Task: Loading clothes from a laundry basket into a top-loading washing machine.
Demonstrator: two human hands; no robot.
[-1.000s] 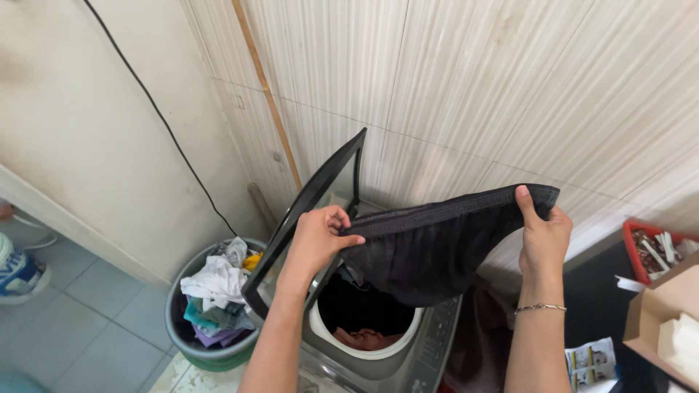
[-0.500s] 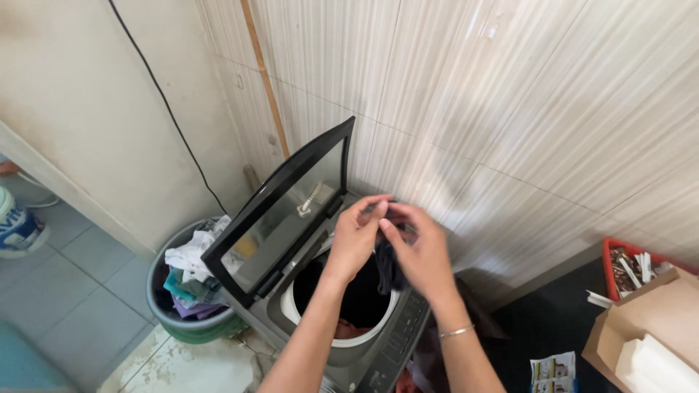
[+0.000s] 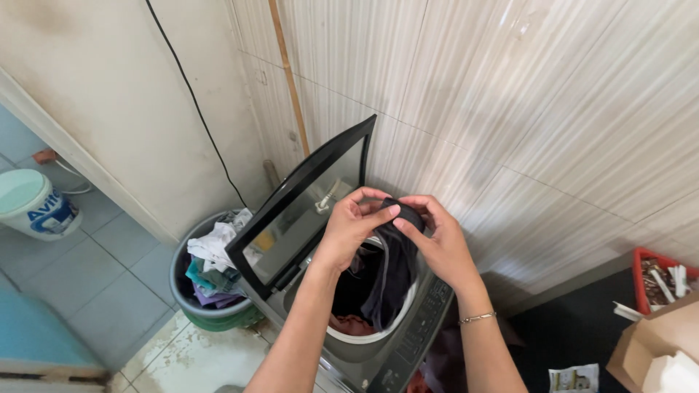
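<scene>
My left hand and my right hand are close together above the open drum of a grey top-loading washing machine. Both pinch the top of a black garment, which hangs folded down into the drum. Dark and reddish clothes lie at the bottom of the drum. The machine's glass lid stands open, tilted up to the left of my hands. A thin bracelet is on my right wrist.
A round green-grey bucket full of mixed clothes stands left of the machine. A white paint pail sits on the tiled floor at far left. A red tray and a cardboard box are at right. Tiled wall behind.
A second ago the black garment was stretched wide between my hands. My hands came together, folding it, and it now hangs lower into the drum.
</scene>
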